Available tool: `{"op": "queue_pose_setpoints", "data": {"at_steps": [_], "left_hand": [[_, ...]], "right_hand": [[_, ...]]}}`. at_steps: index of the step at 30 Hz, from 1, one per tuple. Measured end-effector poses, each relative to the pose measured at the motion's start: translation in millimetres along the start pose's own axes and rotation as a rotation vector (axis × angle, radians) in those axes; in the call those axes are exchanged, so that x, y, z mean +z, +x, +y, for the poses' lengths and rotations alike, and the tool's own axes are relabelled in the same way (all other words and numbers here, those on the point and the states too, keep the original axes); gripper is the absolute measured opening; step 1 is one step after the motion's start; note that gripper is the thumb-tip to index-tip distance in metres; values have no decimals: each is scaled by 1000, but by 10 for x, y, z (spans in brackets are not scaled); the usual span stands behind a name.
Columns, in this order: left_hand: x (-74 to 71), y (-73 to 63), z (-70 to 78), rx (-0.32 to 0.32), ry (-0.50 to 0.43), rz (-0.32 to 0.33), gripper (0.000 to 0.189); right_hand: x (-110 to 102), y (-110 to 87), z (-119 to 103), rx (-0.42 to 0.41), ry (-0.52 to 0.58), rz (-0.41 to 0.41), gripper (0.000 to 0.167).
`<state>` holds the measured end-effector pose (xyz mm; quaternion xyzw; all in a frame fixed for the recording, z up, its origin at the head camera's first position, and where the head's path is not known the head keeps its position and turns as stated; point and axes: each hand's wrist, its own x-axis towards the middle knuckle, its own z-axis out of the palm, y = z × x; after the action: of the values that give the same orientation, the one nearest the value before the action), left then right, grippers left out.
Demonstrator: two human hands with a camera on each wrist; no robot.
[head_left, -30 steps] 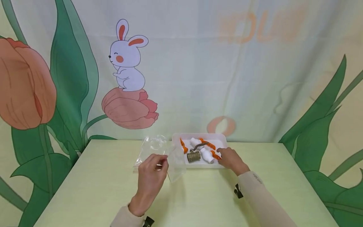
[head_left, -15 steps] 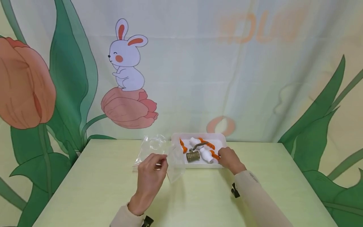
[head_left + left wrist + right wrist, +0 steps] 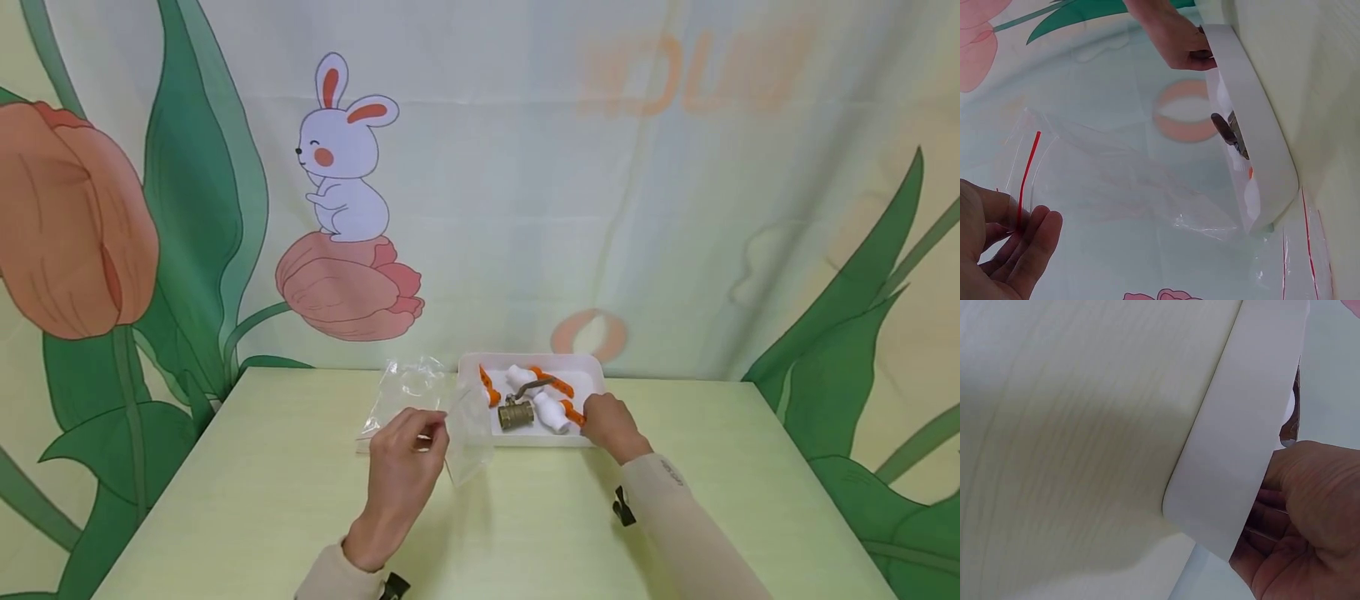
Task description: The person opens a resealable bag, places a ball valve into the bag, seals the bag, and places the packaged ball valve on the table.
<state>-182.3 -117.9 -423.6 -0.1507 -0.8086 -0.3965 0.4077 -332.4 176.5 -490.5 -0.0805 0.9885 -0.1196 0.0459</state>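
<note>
Your left hand (image 3: 405, 454) pinches a clear bag (image 3: 1104, 169) between thumb and fingers at one edge, right by its red strip (image 3: 1030, 165); the rest of the bag reaches out from your fingers towards the left end of the white tray (image 3: 532, 441), and whether it touches the tray you cannot tell.

Your right hand (image 3: 611, 423) is at the tray's right end, fingers curled down inside the end wall; the nearest white valve (image 3: 552, 413) lies just to the left of those fingers, its orange handle (image 3: 573, 412) pointing at them and running up to them; the wall and your own hand hide the fingertips, so you cannot tell whether they grip the handle.

Left of that valve lies a brass valve (image 3: 516, 415), its lever slanting up to the right; behind it sits another white valve (image 3: 520, 377), and further left is a third orange handle (image 3: 488, 386); a second bag (image 3: 405, 387) lies flat on the tabletop (image 3: 532, 525) beside the tray, beyond your left hand.
</note>
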Motion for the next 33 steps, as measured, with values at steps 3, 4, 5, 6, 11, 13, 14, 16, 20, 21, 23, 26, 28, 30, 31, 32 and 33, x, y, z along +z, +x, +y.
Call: {"op": "queue_pose_setpoints", "data": {"at_steps": [3, 4, 5, 6, 11, 13, 14, 16, 20, 21, 23, 26, 28, 30, 31, 32, 33], "left_hand": [[0, -19, -1, 1, 8, 0, 16], [2, -27, -2, 1, 10, 2, 17], [5, -33, -3, 3, 10, 4, 17], [9, -40, -3, 5, 11, 6, 17], [33, -56, -2, 22, -4, 17, 17], [36, -49, 0, 18, -6, 22, 17], [34, -42, 2, 15, -7, 23, 17], [32, -31, 4, 8, -9, 26, 17], [29, -25, 7, 4, -15, 25, 17], [29, -24, 9, 7, -15, 26, 17], [31, -22, 12, 7, -13, 28, 16], [34, -11, 22, 7, -8, 29, 16], [32, -3, 30, 5, -7, 26, 16], [27, 4, 35, 5, -7, 23, 16], [25, 5, 35, 6, -6, 22, 15], [23, 7, 35, 6, -6, 21, 15], [21, 8, 33, 8, -8, 21, 15]], "right_hand": [[32, -11, 1, 14, 9, -1, 9], [41, -17, 2, 15, 11, 1, 9], [51, -23, 6, 17, 10, 3, 9], [62, -27, 11, 20, 11, 4, 10], [78, -34, 43, 23, -22, 14, 10], [65, -26, 45, 11, -34, 34, 8], [55, -23, 44, 2, -40, 45, 8], [37, -20, 38, -11, -47, 58, 8], [21, -31, 34, -19, -71, 40, 8], [20, -35, 34, -20, -77, 40, 7], [18, -38, 39, -24, -88, 48, 5], [24, -33, 53, -27, -78, 70, 4], [30, -30, 63, -19, -50, 79, 6], [33, -30, 69, -10, -10, 86, 10], [34, -31, 70, -8, 9, 92, 12], [31, -34, 70, -9, 26, 102, 14], [25, -37, 69, -12, 38, 108, 16]]}}
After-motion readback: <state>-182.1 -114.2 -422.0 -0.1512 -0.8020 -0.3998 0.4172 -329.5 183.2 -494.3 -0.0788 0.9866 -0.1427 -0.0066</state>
